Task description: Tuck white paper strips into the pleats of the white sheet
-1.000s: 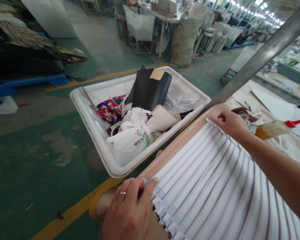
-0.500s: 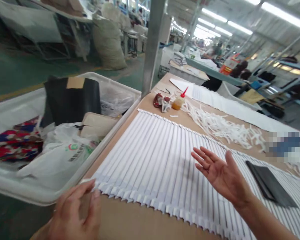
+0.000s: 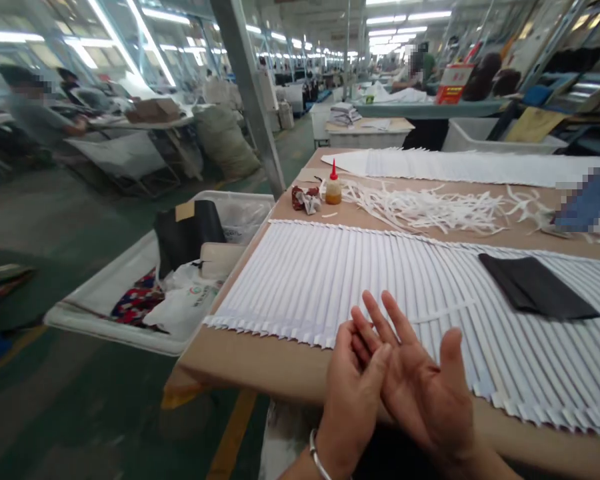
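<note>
My left hand (image 3: 353, 390), with a bangle at its wrist, is closed around the lower fingers of my right hand, its thumb pressed against them. Palm up, my right hand (image 3: 423, 393) has its thumb and other fingers spread and holds nothing. Both are over the table's near edge, in front of a row of overlapping white strips (image 3: 320, 273). One thin white strip (image 3: 443, 312) lies across the row, just beyond my right fingertips. Farther right, a folded black sheet (image 3: 537, 287) rests on the row.
Beyond the row lie a tangle of white scraps (image 3: 430, 207), a red-tipped bottle (image 3: 333, 190) and a crumpled wrapper (image 3: 306, 199). Another white row (image 3: 470, 165) runs along the far side. A white bin (image 3: 125, 340) stands left of the table, near a metal post (image 3: 253, 93).
My left hand has left the row's near left corner and come right to grip the fingers of my right hand. The view has swung up and levelled out.
</note>
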Available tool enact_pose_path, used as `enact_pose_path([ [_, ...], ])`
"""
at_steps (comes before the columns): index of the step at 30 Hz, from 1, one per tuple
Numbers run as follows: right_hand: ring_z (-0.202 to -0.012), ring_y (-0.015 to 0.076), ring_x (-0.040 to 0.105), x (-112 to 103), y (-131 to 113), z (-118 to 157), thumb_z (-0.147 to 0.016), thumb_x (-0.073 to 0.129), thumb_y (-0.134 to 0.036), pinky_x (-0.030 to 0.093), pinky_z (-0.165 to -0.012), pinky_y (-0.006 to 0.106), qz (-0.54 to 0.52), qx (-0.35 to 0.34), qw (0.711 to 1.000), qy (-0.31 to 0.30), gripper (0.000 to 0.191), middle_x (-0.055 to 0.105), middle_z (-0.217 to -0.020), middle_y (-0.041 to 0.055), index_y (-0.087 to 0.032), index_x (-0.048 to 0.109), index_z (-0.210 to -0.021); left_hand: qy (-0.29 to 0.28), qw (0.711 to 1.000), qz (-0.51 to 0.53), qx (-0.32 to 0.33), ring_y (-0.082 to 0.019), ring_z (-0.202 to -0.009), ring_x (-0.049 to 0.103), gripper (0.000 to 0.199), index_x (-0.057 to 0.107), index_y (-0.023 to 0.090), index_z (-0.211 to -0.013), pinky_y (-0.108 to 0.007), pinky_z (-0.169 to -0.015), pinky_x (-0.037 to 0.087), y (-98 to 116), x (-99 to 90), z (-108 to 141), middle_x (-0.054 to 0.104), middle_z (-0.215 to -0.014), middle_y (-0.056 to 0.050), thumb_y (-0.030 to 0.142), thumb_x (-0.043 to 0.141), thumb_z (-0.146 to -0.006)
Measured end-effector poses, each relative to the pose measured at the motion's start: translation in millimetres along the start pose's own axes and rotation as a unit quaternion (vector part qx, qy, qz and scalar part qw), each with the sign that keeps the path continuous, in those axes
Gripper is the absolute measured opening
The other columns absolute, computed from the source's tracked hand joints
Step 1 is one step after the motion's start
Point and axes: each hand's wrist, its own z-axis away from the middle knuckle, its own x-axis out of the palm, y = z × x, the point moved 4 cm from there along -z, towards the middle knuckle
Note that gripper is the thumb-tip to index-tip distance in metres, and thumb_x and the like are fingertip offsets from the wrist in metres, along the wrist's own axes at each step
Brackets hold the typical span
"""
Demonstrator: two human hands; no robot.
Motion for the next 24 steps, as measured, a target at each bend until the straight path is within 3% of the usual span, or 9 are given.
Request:
enact_pose_path([
  [5, -0.155, 0.0255, 0.013, -10, 6, 33, -0.088, 0.033, -0.081, 0.010, -0.126, 0.051, 0.107, -0.070, 0.984, -0.122, 0.075, 0.009, -0.169, -0.0082, -0.045, 0.033, -0.154, 0.083, 0.995, -0.060, 0.016, -0.025, -0.103, 0.066, 0.048, 0.060, 0.020, -0.110, -0.034, -0.086, 0.054, -9, 9.9, 15, 0.068, -0.111, -0.010, 0.062, 0.063, -0.086],
  [8, -0.155, 0.0236, 0.005, -18, -4, 49, -0.089, 0.055, -0.068, 0.006, -0.126, 0.046, 0.318, -0.048, 0.926, -0.198, 0.084, 0.003, -0.169, -0.0040, -0.039, 0.018, -0.160, 0.076, 0.995, -0.059, 0.002, -0.027, -0.095, 0.067, 0.052, 0.066, 0.021, -0.095, -0.035, -0.080, 0.055, -18, 13.5, 11, 0.070, -0.097, -0.009, 0.070, 0.062, -0.081],
  [11, -0.152, 0.0257, 0.025, -38, -42, 51, -0.089, 0.066, -0.053, 0.019, -0.125, 0.046, 0.541, -0.021, 0.812, -0.219, 0.076, 0.030, -0.164, 0.0037, -0.033, 0.037, -0.155, 0.027, 0.998, -0.051, -0.026, -0.025, -0.083, 0.066, 0.055, 0.065, 0.019, -0.092, -0.035, -0.072, 0.054, -29, 9.1, -2, 0.070, -0.087, -0.008, 0.072, 0.063, -0.079],
  [14, -0.131, 0.0263, 0.055, -83, -128, 29, -0.095, 0.056, -0.049, 0.041, -0.114, 0.048, 0.698, -0.100, 0.709, -0.031, 0.046, 0.061, -0.140, 0.0077, -0.029, 0.060, -0.137, 0.014, 0.989, -0.149, -0.016, -0.020, -0.069, 0.060, 0.046, 0.063, 0.018, -0.084, -0.031, -0.068, 0.049, -37, -4.3, -12, 0.066, -0.075, -0.004, 0.064, 0.065, -0.082],
  [17, -0.124, 0.0356, 0.057, -138, -221, 0, -0.096, 0.051, -0.047, 0.041, -0.109, 0.056, 0.859, -0.134, 0.457, 0.185, 0.049, 0.064, -0.130, 0.0215, -0.013, 0.063, -0.129, -0.022, 0.959, -0.278, 0.045, -0.017, -0.062, 0.054, 0.044, 0.056, 0.019, -0.068, -0.029, -0.064, 0.043, -37, 0.0, -14, 0.057, -0.063, -0.001, 0.056, 0.056, -0.092],
  [18, -0.119, 0.0387, 0.058, -155, -242, -9, -0.095, 0.052, -0.048, 0.043, -0.105, 0.058, 0.896, -0.090, 0.370, 0.227, 0.051, 0.064, -0.127, 0.0256, -0.008, 0.064, -0.125, -0.042, 0.948, -0.309, 0.068, -0.017, -0.063, 0.054, 0.043, 0.055, 0.019, -0.068, -0.029, -0.063, 0.042, -36, 8.7, -14, 0.055, -0.064, 0.000, 0.052, 0.052, -0.095],
  [20, -0.113, 0.0411, 0.059, -178, -267, -24, -0.093, 0.053, -0.052, 0.046, -0.098, 0.056, 0.932, -0.007, 0.249, 0.262, 0.055, 0.066, -0.116, 0.0288, -0.003, 0.066, -0.114, -0.091, 0.915, -0.370, 0.131, -0.018, -0.071, 0.057, 0.033, 0.056, 0.020, -0.075, -0.029, -0.067, 0.044, -30, 35.9, -19, 0.058, -0.073, -0.002, 0.039, 0.047, -0.100],
  [22, -0.111, 0.0410, 0.059, -184, -271, -32, -0.094, 0.051, -0.050, 0.049, -0.091, 0.052, 0.947, 0.039, 0.183, 0.261, 0.052, 0.066, -0.111, 0.0291, -0.002, 0.068, -0.108, -0.134, 0.858, -0.447, 0.214, -0.021, -0.088, 0.059, 0.017, 0.059, 0.020, -0.089, -0.033, -0.078, 0.048, -24, 69.0, -31, 0.062, -0.091, -0.005, 0.025, 0.046, -0.099],
  [24, -0.109, 0.0394, 0.060, -180, -264, -38, -0.096, 0.047, -0.038, 0.050, -0.086, 0.047, 0.952, 0.056, 0.160, 0.253, 0.043, 0.066, -0.109, 0.0291, -0.002, 0.068, -0.106, -0.148, 0.780, -0.538, 0.285, -0.025, -0.099, 0.057, 0.012, 0.060, 0.018, -0.101, -0.040, -0.088, 0.050, -22, 97.5, -50, 0.061, -0.101, -0.008, 0.017, 0.049, -0.096],
])
